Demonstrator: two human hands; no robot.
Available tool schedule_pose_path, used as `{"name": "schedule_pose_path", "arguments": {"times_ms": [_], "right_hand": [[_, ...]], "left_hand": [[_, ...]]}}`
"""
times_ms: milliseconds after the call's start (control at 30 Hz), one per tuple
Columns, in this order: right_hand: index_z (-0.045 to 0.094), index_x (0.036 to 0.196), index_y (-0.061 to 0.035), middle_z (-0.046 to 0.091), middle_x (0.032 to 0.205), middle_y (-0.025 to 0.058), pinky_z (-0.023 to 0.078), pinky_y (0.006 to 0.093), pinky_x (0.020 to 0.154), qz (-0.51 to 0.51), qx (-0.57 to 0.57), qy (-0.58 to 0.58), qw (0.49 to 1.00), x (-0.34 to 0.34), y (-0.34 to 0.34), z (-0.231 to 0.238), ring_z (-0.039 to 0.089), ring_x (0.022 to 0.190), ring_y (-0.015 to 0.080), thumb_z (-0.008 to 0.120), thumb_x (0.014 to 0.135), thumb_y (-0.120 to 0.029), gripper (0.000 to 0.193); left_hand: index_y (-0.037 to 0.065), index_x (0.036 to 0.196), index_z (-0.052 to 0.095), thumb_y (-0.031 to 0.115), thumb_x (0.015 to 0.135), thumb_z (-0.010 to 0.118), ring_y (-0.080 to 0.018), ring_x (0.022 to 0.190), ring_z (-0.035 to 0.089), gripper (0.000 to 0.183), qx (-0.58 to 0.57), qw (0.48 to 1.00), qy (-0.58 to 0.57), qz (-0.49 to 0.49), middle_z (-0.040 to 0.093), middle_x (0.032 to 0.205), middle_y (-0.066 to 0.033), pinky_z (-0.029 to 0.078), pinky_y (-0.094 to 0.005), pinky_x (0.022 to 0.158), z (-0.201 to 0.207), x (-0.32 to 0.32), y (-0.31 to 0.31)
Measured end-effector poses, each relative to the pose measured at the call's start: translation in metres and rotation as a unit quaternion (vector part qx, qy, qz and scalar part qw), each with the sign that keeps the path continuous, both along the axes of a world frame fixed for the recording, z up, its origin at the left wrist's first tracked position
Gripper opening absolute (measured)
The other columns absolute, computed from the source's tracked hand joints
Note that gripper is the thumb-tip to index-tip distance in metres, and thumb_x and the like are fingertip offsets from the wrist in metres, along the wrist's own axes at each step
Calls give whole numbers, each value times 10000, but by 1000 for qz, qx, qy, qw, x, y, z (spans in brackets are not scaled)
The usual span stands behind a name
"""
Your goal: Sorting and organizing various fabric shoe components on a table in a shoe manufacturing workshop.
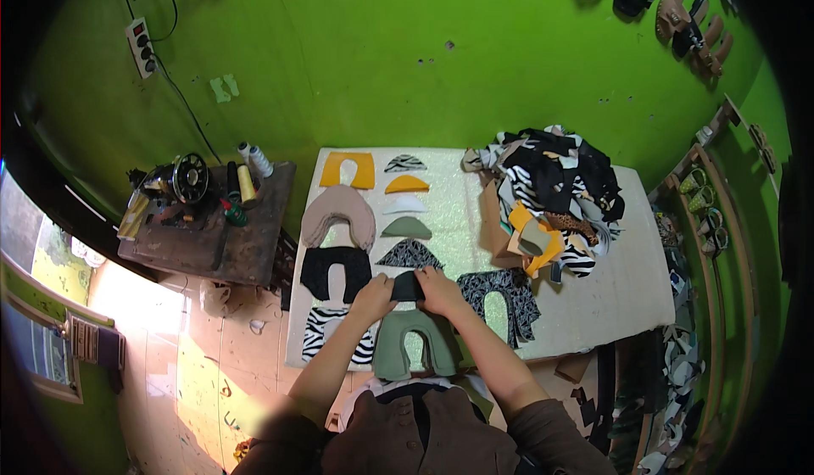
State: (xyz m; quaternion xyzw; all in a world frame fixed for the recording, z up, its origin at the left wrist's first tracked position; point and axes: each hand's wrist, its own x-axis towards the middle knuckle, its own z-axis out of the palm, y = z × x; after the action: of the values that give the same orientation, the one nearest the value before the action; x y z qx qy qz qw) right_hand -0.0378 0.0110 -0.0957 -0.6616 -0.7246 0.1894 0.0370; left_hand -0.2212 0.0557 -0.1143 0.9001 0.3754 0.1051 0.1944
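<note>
My left hand point(373, 297) and my right hand point(441, 292) grip a small dark cut piece point(407, 287) by its two ends, fingers closed on it. Just beyond it lies a black-and-grey patterned half-moon piece point(409, 254), with a green half-moon point(407, 226), a white one point(406, 204), an orange one point(407, 185) and a zebra-striped one point(405, 164) in a column behind. Nearest me sits a stack of green U-shaped pieces point(392, 339). To the right of my right hand is a dark patterned U-shaped stack point(526, 305).
Orange point(363, 160), pink point(320, 212), black point(315, 271) and zebra point(318, 326) U-shaped pieces line the left of the pale table point(593, 322). A scrap heap point(564, 178) spills from a cardboard box point(496, 229). At left stands a sewing machine point(188, 178) on a wooden table point(212, 246).
</note>
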Motion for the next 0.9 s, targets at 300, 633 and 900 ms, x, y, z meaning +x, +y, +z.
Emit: {"name": "schedule_pose_path", "arguments": {"times_ms": [300,633,900], "right_hand": [[442,1227,-68,479,1120,124,478,399,834,-33,25,31,999,0,-15,-8,485,1055,306,727,641,-182,661],[540,1125,-26,526,1072,180,466,396,817,-109,99,149,978,16,-35,18,553,950,342,563,825,-320,421],[576,933,-52,578,920,84,491,369,681,-141,233,211,939,61,-67,64,583,845,265,532,808,-178,182]], "left_hand": [[-21,1195,456,207,660,725,-334,961,533,640,-67,995,68,9,502,1016,-185,464,-373,807,4,-2,-1],[18,1228,454,294,770,611,-339,991,528,557,-48,998,31,35,512,1081,-192,453,-387,831,51,34,-7],[29,1074,559,166,805,543,-314,915,554,302,-48,988,-147,-3,557,982,-152,461,-375,780,92,119,-36]]}}
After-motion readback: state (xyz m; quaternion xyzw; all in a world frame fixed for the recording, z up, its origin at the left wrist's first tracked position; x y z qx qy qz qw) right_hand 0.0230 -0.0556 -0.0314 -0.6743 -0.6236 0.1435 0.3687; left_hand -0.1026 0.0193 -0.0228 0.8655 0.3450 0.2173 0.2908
